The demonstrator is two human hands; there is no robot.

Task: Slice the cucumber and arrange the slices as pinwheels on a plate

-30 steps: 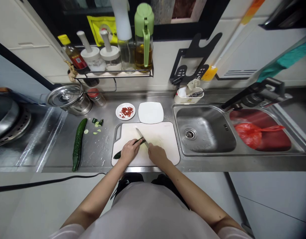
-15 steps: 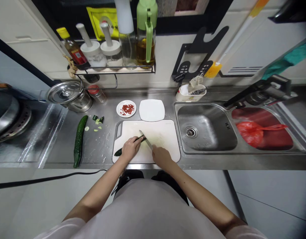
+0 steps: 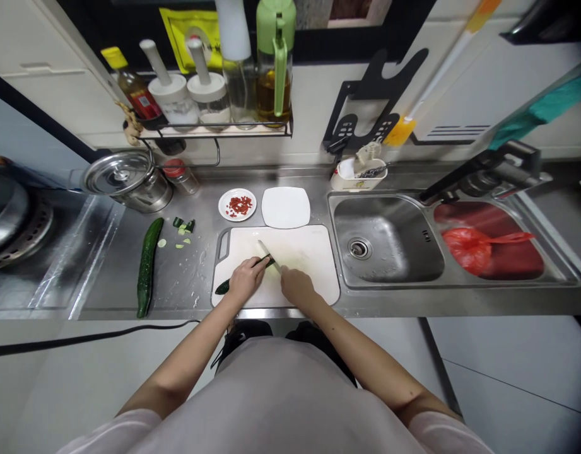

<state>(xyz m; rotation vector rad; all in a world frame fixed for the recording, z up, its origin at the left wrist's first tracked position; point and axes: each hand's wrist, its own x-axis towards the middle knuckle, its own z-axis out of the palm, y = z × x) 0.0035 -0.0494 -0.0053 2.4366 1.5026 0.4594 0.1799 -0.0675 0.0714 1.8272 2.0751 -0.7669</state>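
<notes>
Left hand (image 3: 245,279) is gripping the cut cucumber piece (image 3: 223,287), fingers wrapping over its middle. Piece is lying at a slant on the white cutting board (image 3: 313,271), one end showing at the near left of the hand, the other poking out to the right. Right hand (image 3: 297,288) is gripping the kitchen knife (image 3: 266,250) by its handle, fist hiding most of it. Blade is pointing up-left, away from the body, crossing at the cucumber's right end, just beside the left hand. Can't tell whether the edge is biting in or only resting there.

Board is sitting on the steel counter (image 3: 115,277), its slotted grip facing left. Behind it, a white squarish plate (image 3: 285,207) is standing near the far edge; left of that, a small round plate (image 3: 223,207) is holding chopped red bits (image 3: 240,205). Whole cucumber (image 3: 149,265) is lying lengthwise well to the left of the board, with cucumber scraps (image 3: 190,226) scattering between the two. Right of the board, the steel sink (image 3: 394,255) is running along the counter, a red plastic bag (image 3: 467,249) sitting in its far-right basin
</notes>
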